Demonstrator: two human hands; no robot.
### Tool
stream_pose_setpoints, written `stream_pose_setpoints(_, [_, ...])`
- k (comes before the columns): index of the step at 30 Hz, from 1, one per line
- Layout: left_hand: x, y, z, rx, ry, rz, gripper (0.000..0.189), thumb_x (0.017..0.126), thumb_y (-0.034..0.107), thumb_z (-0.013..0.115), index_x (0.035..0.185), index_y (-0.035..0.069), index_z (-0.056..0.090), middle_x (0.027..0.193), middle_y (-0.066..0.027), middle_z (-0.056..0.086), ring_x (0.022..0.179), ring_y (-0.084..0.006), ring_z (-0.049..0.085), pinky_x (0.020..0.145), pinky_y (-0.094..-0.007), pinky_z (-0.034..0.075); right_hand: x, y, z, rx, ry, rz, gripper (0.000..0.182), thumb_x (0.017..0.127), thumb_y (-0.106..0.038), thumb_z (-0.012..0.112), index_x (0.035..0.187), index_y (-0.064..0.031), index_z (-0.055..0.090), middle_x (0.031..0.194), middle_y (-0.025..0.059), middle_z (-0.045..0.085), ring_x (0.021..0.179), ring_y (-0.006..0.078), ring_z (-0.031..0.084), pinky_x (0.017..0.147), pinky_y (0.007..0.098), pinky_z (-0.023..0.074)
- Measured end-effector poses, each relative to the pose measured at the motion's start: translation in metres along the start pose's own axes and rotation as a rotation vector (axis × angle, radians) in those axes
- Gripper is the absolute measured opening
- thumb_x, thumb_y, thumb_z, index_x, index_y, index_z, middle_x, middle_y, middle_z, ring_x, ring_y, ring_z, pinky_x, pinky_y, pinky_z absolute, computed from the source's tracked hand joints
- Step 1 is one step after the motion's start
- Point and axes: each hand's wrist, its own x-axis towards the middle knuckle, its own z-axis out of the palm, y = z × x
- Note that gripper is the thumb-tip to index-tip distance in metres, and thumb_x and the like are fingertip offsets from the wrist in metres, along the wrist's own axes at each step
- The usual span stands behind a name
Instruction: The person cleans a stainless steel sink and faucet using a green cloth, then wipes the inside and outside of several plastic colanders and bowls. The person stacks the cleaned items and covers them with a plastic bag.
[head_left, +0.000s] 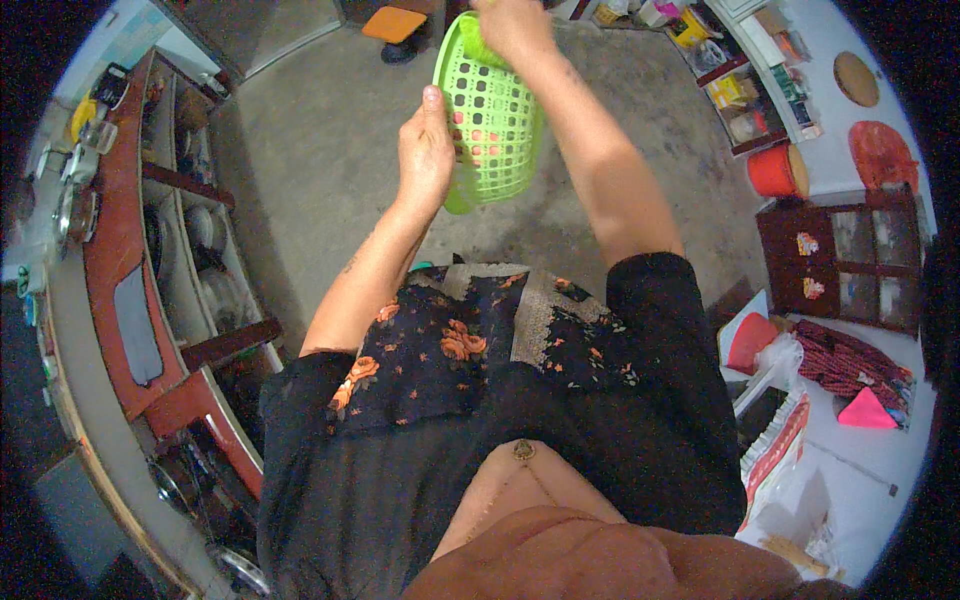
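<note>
A light green plastic basket (495, 127) with a perforated wall is held up, tilted, over the floor at the top middle. My left hand (429, 154) grips its left side, thumb along the outside near the rim. Pinkish patches, probably fingers, show through the holes. At the far end of the rim, my right hand (519, 34) is closed on a brighter green fluffy piece (477, 43), pressed against the basket. Whether this is a cloth or a brush head, I cannot tell. Part of my right hand is cut off by the top edge.
Left, a long counter (124, 300) has open shelves holding metal cookware. An orange-topped stool (396, 26) stands ahead on the concrete floor (322, 135). To the right are a loaded shelf unit (739, 97), a red bucket (772, 171) and a dark wooden cabinet (836, 255).
</note>
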Motion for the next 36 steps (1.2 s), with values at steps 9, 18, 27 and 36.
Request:
stream_pose_setpoints(9, [0.036,-0.025,-0.049,-0.206,0.073,-0.059,0.055,0.1,0.046,0.039,0.103,-0.003,0.062,0.094,-0.0132,0.065,0.08,-0.0188,0.061,0.074,-0.0321,0.05,-0.113,-0.046,0.091,0.338,0.664,-0.616,0.034,0.077,-0.006,0.057,0.111,-0.0011,0.06,0.114,0.0141,0.06,0.114,0.0315,0.054,0.099,0.0443,0.0419])
stream_pose_setpoints(18, [0.032,-0.018,-0.049,-0.463,0.041,-0.247,0.052,0.1,0.044,0.039,0.115,-0.004,0.055,0.098,-0.0137,0.065,0.077,-0.0199,0.066,0.067,-0.0339,0.055,-0.047,0.065,0.078,0.475,0.719,-0.027,0.022,0.092,-0.016,0.052,0.111,-0.0085,0.06,0.098,0.0171,0.065,0.092,0.0375,0.061,0.078,0.0445,0.0492])
stream_pose_setpoints(27, [0.043,-0.029,-0.052,-0.455,0.132,-0.252,0.053,0.1,0.044,0.039,0.115,-0.004,0.056,0.097,-0.0131,0.066,0.078,-0.0198,0.067,0.071,-0.0341,0.056,-0.128,0.011,0.086,0.76,0.556,-0.297,0.022,0.09,-0.008,0.057,0.112,-0.0047,0.061,0.118,0.0133,0.062,0.106,0.0302,0.06,0.089,0.0371,0.0475])
stream_pose_setpoints(36, [0.047,-0.03,-0.043,-0.504,0.022,-0.318,0.051,0.101,0.04,0.038,0.121,-0.005,0.052,0.108,-0.0158,0.064,0.091,-0.0234,0.066,0.079,-0.0374,0.056,-0.065,0.105,0.118,0.257,0.746,-0.154,0.016,0.087,-0.006,0.05,0.101,-0.0018,0.057,0.098,0.0167,0.057,0.095,0.0363,0.054,0.082,0.0452,0.0458])
